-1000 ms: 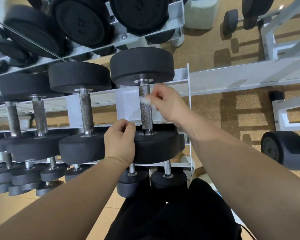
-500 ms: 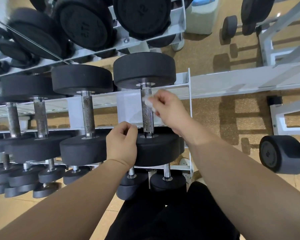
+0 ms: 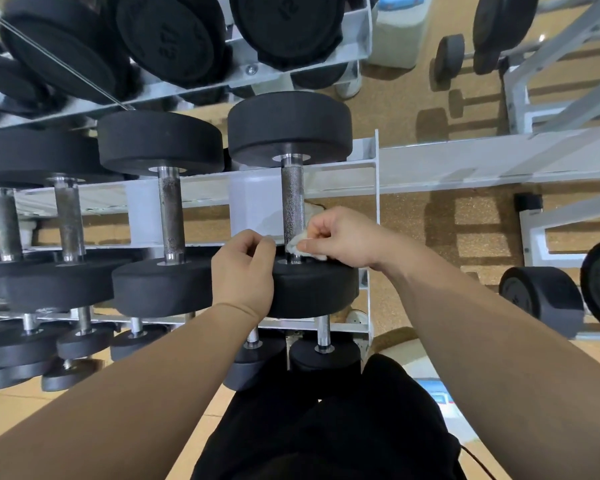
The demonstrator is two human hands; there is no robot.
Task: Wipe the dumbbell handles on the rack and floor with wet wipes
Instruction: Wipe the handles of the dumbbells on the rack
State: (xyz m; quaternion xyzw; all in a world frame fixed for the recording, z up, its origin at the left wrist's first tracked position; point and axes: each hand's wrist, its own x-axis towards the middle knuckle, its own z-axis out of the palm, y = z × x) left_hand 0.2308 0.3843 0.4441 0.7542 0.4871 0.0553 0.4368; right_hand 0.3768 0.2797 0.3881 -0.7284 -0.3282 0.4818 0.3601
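A black dumbbell lies across the white rack (image 3: 374, 174) at its right end, its knurled steel handle (image 3: 292, 199) running away from me. My right hand (image 3: 340, 237) pinches a crumpled white wet wipe (image 3: 297, 244) against the near end of that handle, just above the near weight head (image 3: 316, 289). My left hand (image 3: 243, 268) is curled over the left top edge of that near head. More dumbbells with steel handles (image 3: 169, 209) sit to the left on the same shelf.
An upper shelf (image 3: 187, 88) of large dumbbells hangs overhead and a lower shelf of small ones (image 3: 323, 355) sits below my arms. Loose dumbbells (image 3: 541, 299) lie on the cork floor at right, near white equipment frames (image 3: 534, 237). A white container (image 3: 400, 32) stands behind.
My right hand has slid the wipe down the handle from the far end to the near end. The left hand has stayed on the near weight head.
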